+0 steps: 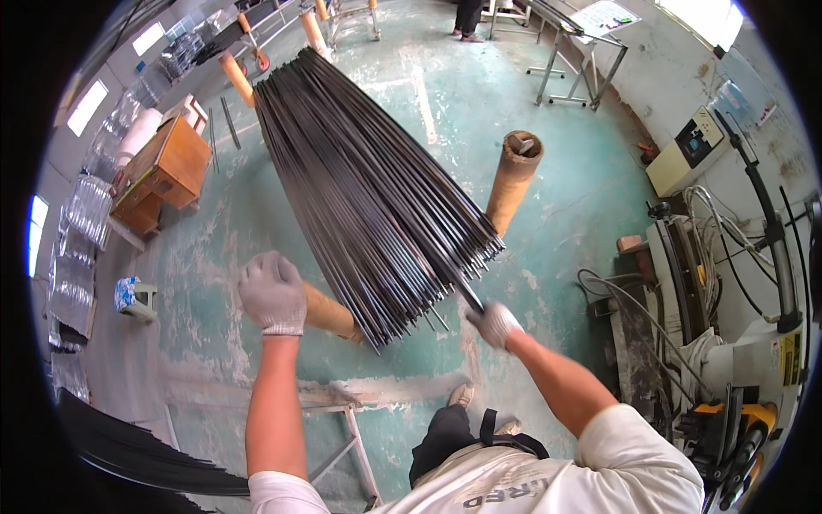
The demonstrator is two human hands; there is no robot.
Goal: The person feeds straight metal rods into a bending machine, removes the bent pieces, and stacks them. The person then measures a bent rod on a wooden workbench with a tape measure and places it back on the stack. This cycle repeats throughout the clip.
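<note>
1 dark strip (465,290) juts from the near end of the black rod stack (368,188), right of its middle, held by the closed fingers of our right hand (497,325). Our left hand (272,293) curls by the near-left post (330,313); we cannot tell whether it grips. Crooked pulling could drag neighbouring rods onto the floor (591,193).

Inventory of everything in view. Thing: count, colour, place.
rods: many, dark, centre
posts: at least four, orange, around rods
desk: one, brown, left
stool: one, pale green, left
wrapped bundles: several, silvery, left wall
stand: one, grey, upper right
cabinet: one, cream, right
strips: many, black, lower left
frame: one, grey, bottom
other person: one, dark trousers, top
left hand: one, pale glove, by near-left post
right hand: one, pale glove, gripping dark length at rods' near end
</note>
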